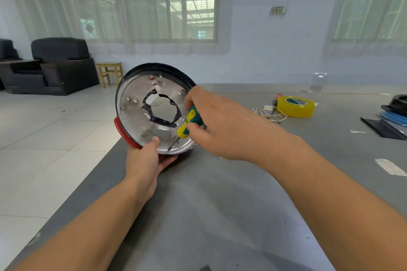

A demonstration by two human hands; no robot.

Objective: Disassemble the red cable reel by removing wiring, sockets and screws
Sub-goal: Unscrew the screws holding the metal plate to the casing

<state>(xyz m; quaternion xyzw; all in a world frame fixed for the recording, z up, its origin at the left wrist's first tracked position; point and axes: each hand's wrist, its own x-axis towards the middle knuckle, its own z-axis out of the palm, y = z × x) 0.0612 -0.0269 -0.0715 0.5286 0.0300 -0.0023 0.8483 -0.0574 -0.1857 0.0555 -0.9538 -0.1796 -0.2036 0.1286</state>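
The roll of yellow tape [295, 106] has a green and white label at its core, but the print there is too small to read, and no other writing shows on anything here.

The red cable reel [152, 108] is tilted up on its lower edge at the near left corner of the grey table [220, 215], its open silvery inner face turned toward the camera and slightly left. It is a round disc (so it has no long axis to speak of), with a red rim showing at lower left and a ragged central hole edged in black tape.

The left hand [146, 160] grips the reel's bottom edge, thumb pressed on the inner face and fingers curled beneath. The right hand [211, 121] wraps around the green and yellow handle of a screwdriver [187, 125], whose shaft slants down and left, tip touching the inner face near the lower rim.

Loose white wires [273, 115] lie just beside the tape. A black armchair [55, 66] and a wooden stool [110, 72] stand on the tiled floor behind.
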